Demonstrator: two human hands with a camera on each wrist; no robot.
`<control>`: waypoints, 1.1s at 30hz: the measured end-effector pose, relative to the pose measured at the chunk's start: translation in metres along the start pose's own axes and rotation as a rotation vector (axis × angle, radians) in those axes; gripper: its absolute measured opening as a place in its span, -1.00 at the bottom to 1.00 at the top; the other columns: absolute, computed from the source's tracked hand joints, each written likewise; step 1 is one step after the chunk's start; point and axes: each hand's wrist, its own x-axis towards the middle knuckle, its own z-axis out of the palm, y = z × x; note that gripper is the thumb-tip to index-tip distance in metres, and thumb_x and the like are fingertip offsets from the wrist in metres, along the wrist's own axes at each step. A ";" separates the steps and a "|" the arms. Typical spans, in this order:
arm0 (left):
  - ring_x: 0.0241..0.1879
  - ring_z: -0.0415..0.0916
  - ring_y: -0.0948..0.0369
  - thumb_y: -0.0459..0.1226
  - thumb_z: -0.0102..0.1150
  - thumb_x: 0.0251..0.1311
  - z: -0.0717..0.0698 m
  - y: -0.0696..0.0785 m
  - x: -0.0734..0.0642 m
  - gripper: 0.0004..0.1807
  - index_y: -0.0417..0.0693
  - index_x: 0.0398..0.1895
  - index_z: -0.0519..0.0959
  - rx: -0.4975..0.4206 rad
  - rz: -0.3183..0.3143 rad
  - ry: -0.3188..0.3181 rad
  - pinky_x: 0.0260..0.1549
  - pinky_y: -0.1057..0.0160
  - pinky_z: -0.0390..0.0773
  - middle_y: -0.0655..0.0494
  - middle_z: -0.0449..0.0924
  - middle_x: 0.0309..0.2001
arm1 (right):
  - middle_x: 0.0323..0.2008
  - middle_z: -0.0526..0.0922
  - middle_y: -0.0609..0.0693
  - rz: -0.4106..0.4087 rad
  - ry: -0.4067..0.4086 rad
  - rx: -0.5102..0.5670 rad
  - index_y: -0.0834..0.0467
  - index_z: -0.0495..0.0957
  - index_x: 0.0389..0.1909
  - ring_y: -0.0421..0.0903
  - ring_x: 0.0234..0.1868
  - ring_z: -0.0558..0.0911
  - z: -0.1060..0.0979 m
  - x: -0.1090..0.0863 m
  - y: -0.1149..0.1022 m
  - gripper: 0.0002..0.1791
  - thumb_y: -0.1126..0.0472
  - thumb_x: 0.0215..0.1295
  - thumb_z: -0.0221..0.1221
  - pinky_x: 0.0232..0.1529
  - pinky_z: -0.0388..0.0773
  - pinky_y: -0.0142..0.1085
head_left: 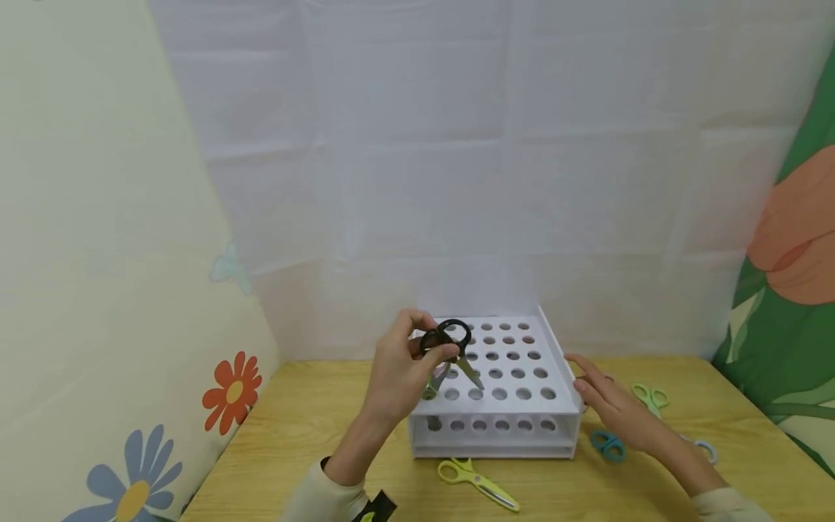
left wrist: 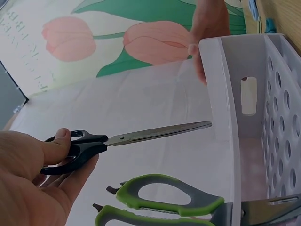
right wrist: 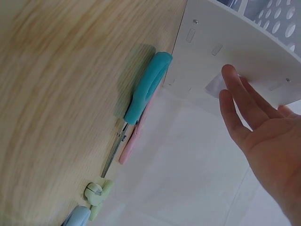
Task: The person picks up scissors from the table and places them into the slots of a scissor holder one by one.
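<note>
While the left hand (head_left: 396,370) pinches the black-handled scissors (left wrist: 88,151) by their finger loops, between thumb and fingers, the right hand (head_left: 616,406) reaches to the outer side panel of the white two-tier perforated rack (head_left: 496,408), its fingers extended and holding nothing; whether all the fingertips touch the panel I cannot tell. The black-handled scissors hang in the air above the front left part of the rack, tips slanting down and to the right, and in the left wrist view their blades lie together. Just beside them, the green-and-grey kitchen scissors (left wrist: 214,203) stand with handles above the rack's top and blades down inside it.

On the wooden table (head_left: 293,428), the yellow scissors (head_left: 481,483) lie just in front of the rack. To its right, near the right forearm, lie the teal-handled scissors (head_left: 609,445), the light green scissors (head_left: 652,399) and a light blue handle (head_left: 709,452) partly hidden by the arm. A pink-handled pair (right wrist: 132,143) lies right behind the teal one in the right wrist view. White sheeting (head_left: 424,181) hangs behind the table.
</note>
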 end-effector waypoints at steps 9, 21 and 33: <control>-0.26 0.72 0.18 -0.42 0.38 0.19 0.010 -0.016 0.000 -0.66 -0.11 -0.07 0.43 0.045 -0.020 -0.080 -0.50 0.25 0.61 -0.11 0.63 -0.12 | 0.11 0.67 0.06 -0.001 -0.008 0.026 0.09 0.10 0.57 0.02 -0.01 0.60 0.001 -0.002 -0.005 -0.48 0.16 0.68 -0.17 -0.07 0.55 0.06; -0.30 0.61 0.28 -0.34 0.48 0.14 0.018 -0.032 -0.004 -0.61 -0.07 -0.04 0.49 0.338 0.029 -0.140 -0.39 0.33 0.62 0.12 0.63 -0.19 | 0.09 0.68 -0.01 -0.028 0.002 0.001 0.12 0.12 0.56 -0.08 -0.04 0.60 0.002 -0.001 -0.002 -0.48 0.17 0.68 -0.16 -0.09 0.56 -0.05; -0.18 0.56 0.33 -0.29 0.42 0.23 0.034 -0.039 -0.009 -0.66 -0.09 0.05 0.59 0.612 0.169 -0.259 -0.23 0.38 0.58 0.13 0.62 -0.09 | 0.02 0.66 -0.10 -0.003 -0.001 0.021 0.04 0.10 0.57 -0.17 -0.13 0.55 -0.001 -0.001 -0.001 -0.48 0.15 0.68 -0.16 -0.14 0.52 -0.11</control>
